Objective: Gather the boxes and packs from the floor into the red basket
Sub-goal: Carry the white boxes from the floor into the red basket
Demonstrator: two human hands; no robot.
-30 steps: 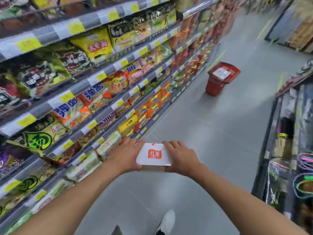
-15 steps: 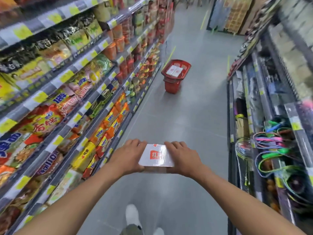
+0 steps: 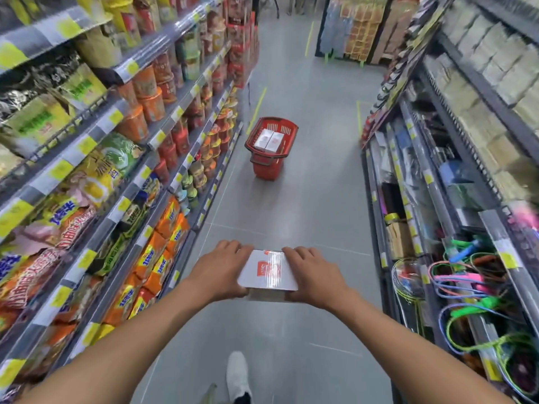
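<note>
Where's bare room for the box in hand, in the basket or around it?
Red basket: two white boxes cover most of its inside; room for the held box only on top of them. Grey floor between basket and right shelves is bare. Left shelves stand close on its other side.

You are in a supermarket aisle: left of the red basket [image 3: 267,170] on the grey floor [image 3: 309,205], shelves [image 3: 186,93] of noodle cups [image 3: 151,103] and snack packs [image 3: 151,258] carry yellow price tags [image 3: 132,67]; right of it stand racks [image 3: 431,182] of small goods.
</note>
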